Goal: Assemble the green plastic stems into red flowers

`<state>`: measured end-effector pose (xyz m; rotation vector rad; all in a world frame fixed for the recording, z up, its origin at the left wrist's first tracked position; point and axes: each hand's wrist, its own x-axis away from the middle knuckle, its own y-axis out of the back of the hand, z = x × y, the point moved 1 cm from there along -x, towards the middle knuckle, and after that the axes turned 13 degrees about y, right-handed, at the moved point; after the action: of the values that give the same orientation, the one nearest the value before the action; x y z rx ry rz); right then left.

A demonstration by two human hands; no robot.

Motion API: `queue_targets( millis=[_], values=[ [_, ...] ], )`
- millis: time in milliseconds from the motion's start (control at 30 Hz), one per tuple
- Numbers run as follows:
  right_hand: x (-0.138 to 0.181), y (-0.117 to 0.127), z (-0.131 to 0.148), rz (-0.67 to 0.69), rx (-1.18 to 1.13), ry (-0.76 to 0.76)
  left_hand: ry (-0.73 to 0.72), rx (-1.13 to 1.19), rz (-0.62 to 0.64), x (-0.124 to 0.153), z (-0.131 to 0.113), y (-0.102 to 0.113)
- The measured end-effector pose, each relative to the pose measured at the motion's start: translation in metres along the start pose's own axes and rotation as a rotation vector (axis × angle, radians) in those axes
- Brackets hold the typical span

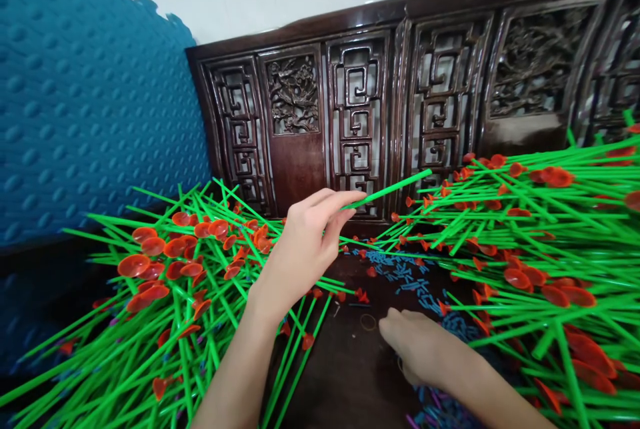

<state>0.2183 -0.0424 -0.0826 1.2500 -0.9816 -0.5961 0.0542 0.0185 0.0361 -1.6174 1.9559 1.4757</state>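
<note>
My left hand [305, 242] is raised over the middle of the dark wooden surface [345, 369] and pinches one end of a green plastic stick [387, 190] between thumb and fingers; the stick points up and to the right. My right hand [423, 349] rests low on the surface with its fingers curled down among small blue pieces [407, 275]; what it grips, if anything, is hidden. A thin rubber band [369, 322] lies just left of it.
A heap of green sticks with red suction cups [165, 269] lies on the left, and a larger heap [550, 249] on the right. Behind stands a carved dark wooden backrest [360, 115]. A blue foam mat [85, 102] leans at the left.
</note>
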Motion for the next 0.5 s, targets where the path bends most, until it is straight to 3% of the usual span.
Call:
queue_targets(
  millis=[167,267,367,500],
  values=[
    [0.004,-0.003,-0.006,-0.034,-0.004,0.023,0.027,0.016,0.028,0.000,-0.002,-0.001],
    [0.009,-0.005,-0.011,-0.152,-0.038,0.058,0.050,0.000,0.043,0.000,-0.001,-0.002],
    [0.014,0.003,-0.013,-0.436,-0.117,0.148,0.085,-0.070,0.062,0.001,0.001,-0.002],
    [0.022,0.030,-0.012,-0.873,-0.220,0.272,0.099,-0.160,0.049,0.001,0.004,-0.002]
  ],
)
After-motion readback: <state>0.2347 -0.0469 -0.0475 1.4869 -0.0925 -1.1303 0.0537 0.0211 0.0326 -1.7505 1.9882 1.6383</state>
